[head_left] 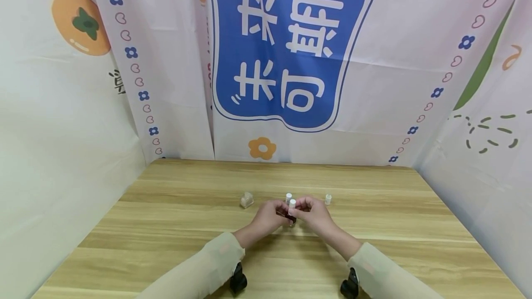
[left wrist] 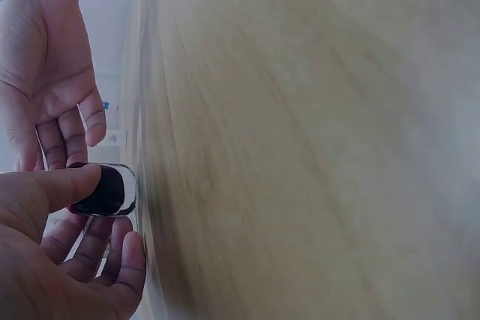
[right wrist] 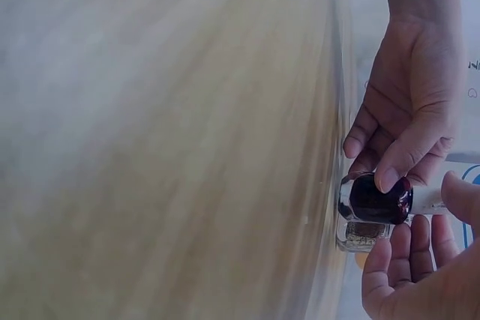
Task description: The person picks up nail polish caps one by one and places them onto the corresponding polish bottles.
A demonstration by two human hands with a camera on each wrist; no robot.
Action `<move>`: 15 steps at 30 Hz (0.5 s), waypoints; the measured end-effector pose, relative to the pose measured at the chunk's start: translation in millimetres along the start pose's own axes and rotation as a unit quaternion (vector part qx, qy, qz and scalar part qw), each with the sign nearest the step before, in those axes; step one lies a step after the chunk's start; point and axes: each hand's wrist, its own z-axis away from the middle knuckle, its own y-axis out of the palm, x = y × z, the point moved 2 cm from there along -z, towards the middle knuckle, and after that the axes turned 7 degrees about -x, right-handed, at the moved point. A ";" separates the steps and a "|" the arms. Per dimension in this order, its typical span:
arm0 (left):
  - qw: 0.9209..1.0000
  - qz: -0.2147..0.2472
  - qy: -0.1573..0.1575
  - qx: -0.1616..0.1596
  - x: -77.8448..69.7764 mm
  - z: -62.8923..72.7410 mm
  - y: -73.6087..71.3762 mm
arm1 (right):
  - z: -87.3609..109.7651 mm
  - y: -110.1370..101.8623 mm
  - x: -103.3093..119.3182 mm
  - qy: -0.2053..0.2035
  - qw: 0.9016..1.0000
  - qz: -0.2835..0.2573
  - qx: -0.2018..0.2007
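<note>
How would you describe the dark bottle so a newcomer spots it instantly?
Start at the wooden table and find where the left hand and right hand converge. Between them is the dark bottle, its white cap uppermost. Unlike the white-capped bottle just behind, this one is held in the fingers and has a near-black, red-tinged body.

Printed white sheets (head_left: pixel 374 105) wall the wood-grain tabletop (head_left: pixel 415 243) — on three sides.

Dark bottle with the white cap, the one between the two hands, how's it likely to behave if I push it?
The dark bottle may slide easily, since its surface looks smooth and glossy. Its thick clear base suggests glass, so probably breakable if dropped. The long white cap adds height, so a high push might tip it.
</note>
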 end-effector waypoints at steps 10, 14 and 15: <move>1.000 0.003 0.000 0.008 4.3 -3.0 0.7 | -0.6 1.6 -2.5 0.021 1.000 -0.006 0.000; 1.000 0.002 -0.002 0.011 3.5 -3.4 -0.3 | -1.0 1.9 -2.5 0.024 1.000 -0.007 0.003; 1.000 0.002 -0.003 0.011 3.5 -3.4 -0.5 | -1.1 2.0 -2.4 0.024 1.000 -0.007 0.004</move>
